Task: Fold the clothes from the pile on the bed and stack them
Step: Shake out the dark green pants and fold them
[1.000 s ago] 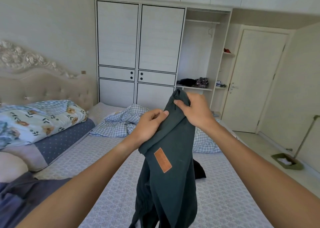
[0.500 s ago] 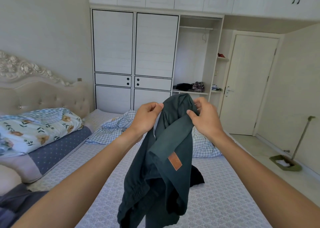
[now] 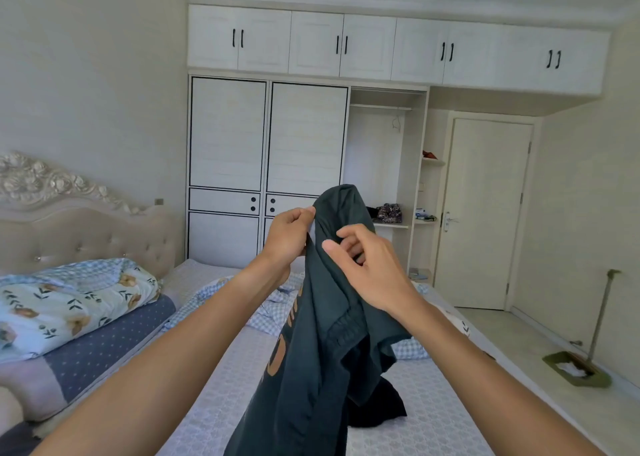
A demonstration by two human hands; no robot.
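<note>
1. The left hand [image 3: 289,235] pinches the top edge of a dark green garment [image 3: 322,334], in the middle of the frame.
2. The right hand [image 3: 367,265] is beside it, fingers loosely curled against the cloth; I cannot tell if it grasps the cloth.
3. The garment hangs down over the bed [image 3: 221,403], to the bottom edge of the frame.
4. A black cloth [image 3: 381,407] lies on the bed behind it, lower centre.
5. A checked blanket [image 3: 270,313] lies crumpled further back, and a white wardrobe [image 3: 266,137] stands behind.
</note>
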